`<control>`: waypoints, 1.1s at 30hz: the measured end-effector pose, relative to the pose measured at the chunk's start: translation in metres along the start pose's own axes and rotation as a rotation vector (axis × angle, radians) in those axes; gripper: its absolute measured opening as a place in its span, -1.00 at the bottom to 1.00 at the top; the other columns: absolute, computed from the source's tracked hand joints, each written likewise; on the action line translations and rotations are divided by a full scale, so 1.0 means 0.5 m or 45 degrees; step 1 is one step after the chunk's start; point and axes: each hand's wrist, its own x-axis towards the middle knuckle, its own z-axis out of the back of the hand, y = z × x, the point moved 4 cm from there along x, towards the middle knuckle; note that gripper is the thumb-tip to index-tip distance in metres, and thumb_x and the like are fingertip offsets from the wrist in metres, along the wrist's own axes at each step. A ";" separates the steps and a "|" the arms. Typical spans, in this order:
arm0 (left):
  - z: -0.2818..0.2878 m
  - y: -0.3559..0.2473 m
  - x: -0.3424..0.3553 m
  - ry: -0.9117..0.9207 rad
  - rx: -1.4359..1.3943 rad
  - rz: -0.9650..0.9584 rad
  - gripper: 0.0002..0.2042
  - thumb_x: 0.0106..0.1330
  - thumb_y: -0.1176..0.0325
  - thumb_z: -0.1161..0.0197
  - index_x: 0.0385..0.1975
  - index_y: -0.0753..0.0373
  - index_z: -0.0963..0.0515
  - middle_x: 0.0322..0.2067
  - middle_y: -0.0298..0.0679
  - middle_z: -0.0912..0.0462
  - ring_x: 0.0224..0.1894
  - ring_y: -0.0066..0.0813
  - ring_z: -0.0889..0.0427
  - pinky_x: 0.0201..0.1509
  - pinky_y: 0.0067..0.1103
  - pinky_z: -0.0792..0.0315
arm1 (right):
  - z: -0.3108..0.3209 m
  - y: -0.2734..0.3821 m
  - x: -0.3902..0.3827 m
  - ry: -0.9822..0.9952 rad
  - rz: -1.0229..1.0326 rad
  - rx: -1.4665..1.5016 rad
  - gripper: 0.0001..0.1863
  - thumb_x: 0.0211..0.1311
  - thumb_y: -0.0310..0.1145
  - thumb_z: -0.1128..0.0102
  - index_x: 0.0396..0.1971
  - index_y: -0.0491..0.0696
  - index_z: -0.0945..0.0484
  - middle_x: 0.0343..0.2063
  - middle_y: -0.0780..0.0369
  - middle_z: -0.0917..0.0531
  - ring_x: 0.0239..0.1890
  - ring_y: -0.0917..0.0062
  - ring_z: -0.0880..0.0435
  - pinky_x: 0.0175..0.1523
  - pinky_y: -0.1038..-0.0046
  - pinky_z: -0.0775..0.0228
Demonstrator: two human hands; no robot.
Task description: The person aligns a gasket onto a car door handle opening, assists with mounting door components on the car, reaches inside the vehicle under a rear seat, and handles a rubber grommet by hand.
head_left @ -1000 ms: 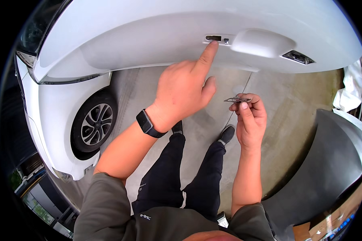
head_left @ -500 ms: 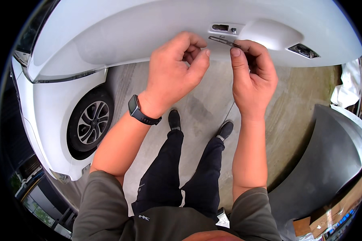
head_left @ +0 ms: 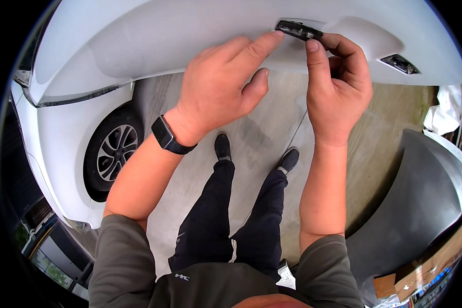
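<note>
A white car panel (head_left: 164, 31) arches across the top, with a moulded recess (head_left: 368, 43) and a dark fitting (head_left: 399, 64) toward its right. My right hand (head_left: 339, 92) pinches a small black trim piece (head_left: 295, 28) between thumb and fingers, over the smaller slot left of the recess; whether it is seated is unclear. My left hand (head_left: 223, 84) has its index finger stretched to the piece's left end, touching or nearly touching it, with the thumb apart and some other fingers bent. A dark watch (head_left: 164, 133) is on that wrist.
At left is the white car's fender (head_left: 56, 143) with a wheel (head_left: 113, 151). A dark grey curved panel (head_left: 410, 195) lies at right beside cardboard (head_left: 410, 272) and white wrapping (head_left: 443, 110). Concrete floor (head_left: 262, 118) shows around my legs and feet.
My right hand has risen to the panel, carrying the piece from low in the air onto the slot. My left index finger left the slot, curled, then stretched out again at the piece's end.
</note>
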 end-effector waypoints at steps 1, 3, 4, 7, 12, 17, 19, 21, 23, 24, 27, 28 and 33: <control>0.000 0.000 0.001 0.033 0.062 -0.026 -0.37 0.11 0.57 -0.32 0.29 0.11 -0.52 -0.35 -0.29 -0.64 -0.45 -0.39 -0.60 -0.36 -0.50 -0.53 | -0.002 0.001 -0.001 0.004 0.003 -0.002 -0.85 0.21 -0.47 -0.46 -0.25 -0.09 -0.68 -0.38 0.39 -0.72 -0.59 0.79 -0.40 -0.45 0.66 -0.27; -0.004 0.002 0.002 0.067 0.124 -0.052 -0.34 0.09 0.56 -0.32 0.32 0.09 -0.51 -0.35 -0.28 -0.64 -0.44 -0.35 -0.59 -0.35 -0.48 -0.53 | -0.009 -0.001 0.000 -0.030 0.025 -0.018 -0.85 0.20 -0.47 -0.46 -0.25 -0.09 -0.68 -0.38 0.39 -0.73 -0.60 0.79 -0.40 -0.46 0.66 -0.28; -0.006 0.003 0.003 0.063 0.161 -0.062 -0.32 0.10 0.54 -0.32 0.34 0.07 -0.50 -0.35 -0.28 -0.63 -0.44 -0.33 -0.58 -0.36 -0.46 -0.52 | -0.010 -0.001 0.000 -0.064 0.047 -0.036 -0.85 0.19 -0.47 -0.47 -0.26 -0.09 -0.68 -0.39 0.38 -0.73 -0.61 0.79 -0.41 -0.46 0.65 -0.28; -0.005 0.004 0.005 0.064 0.217 -0.084 -0.31 0.10 0.51 -0.32 0.36 0.03 -0.49 -0.37 -0.27 -0.61 -0.46 -0.29 -0.55 -0.37 -0.44 -0.50 | -0.013 -0.001 0.000 -0.087 0.048 -0.040 -0.84 0.18 -0.47 -0.47 -0.26 -0.09 -0.68 -0.40 0.38 -0.73 -0.61 0.78 -0.41 -0.46 0.65 -0.29; -0.006 -0.001 0.007 0.105 0.252 -0.085 -0.30 0.10 0.50 -0.33 0.37 0.00 -0.48 -0.41 -0.29 -0.56 -0.48 -0.29 -0.52 -0.40 -0.42 -0.48 | -0.009 -0.005 0.001 -0.095 0.033 -0.067 -0.85 0.17 -0.48 -0.47 -0.27 -0.09 -0.68 -0.41 0.38 -0.73 -0.61 0.78 -0.39 -0.46 0.66 -0.27; -0.006 0.004 0.004 0.068 0.253 -0.106 -0.29 0.09 0.50 -0.33 0.38 -0.01 -0.48 -0.42 -0.30 -0.54 -0.49 -0.30 -0.51 -0.41 -0.43 -0.47 | -0.012 0.006 -0.001 -0.101 0.008 -0.054 -0.85 0.17 -0.48 -0.47 -0.29 -0.09 -0.67 -0.42 0.38 -0.73 -0.62 0.79 -0.37 -0.47 0.66 -0.25; -0.007 0.004 0.004 0.065 0.255 -0.105 -0.28 0.09 0.50 -0.33 0.38 -0.01 -0.48 -0.42 -0.30 -0.54 -0.49 -0.29 -0.51 -0.41 -0.43 -0.47 | -0.012 0.010 -0.003 -0.058 0.008 -0.134 -0.83 0.28 -0.47 -0.47 -0.21 -0.14 -0.67 -0.40 0.40 -0.69 -0.51 0.86 -0.44 -0.40 0.74 -0.29; -0.006 0.002 0.003 0.062 0.258 -0.104 -0.28 0.09 0.50 -0.33 0.38 -0.01 -0.48 -0.42 -0.30 -0.54 -0.49 -0.29 -0.50 -0.41 -0.43 -0.47 | -0.014 0.000 -0.002 -0.093 0.002 -0.096 -0.84 0.20 -0.48 -0.48 -0.27 -0.11 -0.65 -0.41 0.39 -0.70 -0.56 0.81 -0.40 -0.44 0.69 -0.26; -0.006 0.002 0.004 0.072 0.273 -0.107 -0.28 0.08 0.51 -0.33 0.37 -0.01 -0.48 -0.42 -0.29 -0.54 -0.50 -0.29 -0.50 -0.42 -0.43 -0.46 | -0.018 -0.012 -0.002 -0.129 0.001 -0.057 -0.84 0.13 -0.49 -0.48 -0.34 -0.08 -0.64 -0.42 0.39 -0.71 -0.62 0.77 -0.36 -0.48 0.63 -0.24; -0.006 0.002 0.004 0.071 0.274 -0.110 -0.28 0.08 0.51 -0.33 0.37 -0.01 -0.48 -0.42 -0.29 -0.54 -0.50 -0.29 -0.50 -0.42 -0.43 -0.46 | -0.020 -0.015 -0.004 -0.125 0.042 -0.071 -0.84 0.11 -0.50 -0.48 -0.35 -0.07 -0.63 -0.42 0.39 -0.69 -0.62 0.75 -0.37 -0.48 0.61 -0.24; -0.005 0.004 0.002 0.083 0.262 -0.102 -0.28 0.08 0.51 -0.32 0.37 0.00 -0.48 -0.42 -0.29 -0.55 -0.50 -0.28 -0.50 -0.42 -0.43 -0.46 | -0.028 -0.020 -0.002 -0.121 0.107 -0.086 -0.82 0.07 -0.52 -0.48 -0.38 -0.05 -0.61 -0.42 0.38 -0.67 -0.63 0.71 -0.37 -0.47 0.58 -0.25; -0.003 0.004 0.004 0.058 0.274 -0.125 -0.31 0.06 0.50 -0.32 0.33 0.00 -0.52 -0.47 -0.33 -0.49 -0.51 -0.31 -0.51 -0.43 -0.43 -0.46 | -0.029 -0.019 -0.003 -0.120 0.135 -0.082 -0.82 0.05 -0.52 -0.47 -0.40 -0.05 -0.60 -0.41 0.38 -0.66 -0.63 0.70 -0.37 -0.47 0.57 -0.26; 0.003 0.006 0.005 0.045 0.294 -0.158 -0.34 0.04 0.50 -0.31 0.28 0.00 -0.57 -0.54 -0.36 -0.42 -0.53 -0.34 -0.51 -0.45 -0.42 -0.46 | -0.040 0.006 -0.013 -0.077 0.147 -0.117 -0.81 0.20 -0.54 -0.47 -0.27 -0.10 -0.59 -0.43 0.42 -0.65 -0.56 0.86 -0.36 -0.45 0.72 -0.20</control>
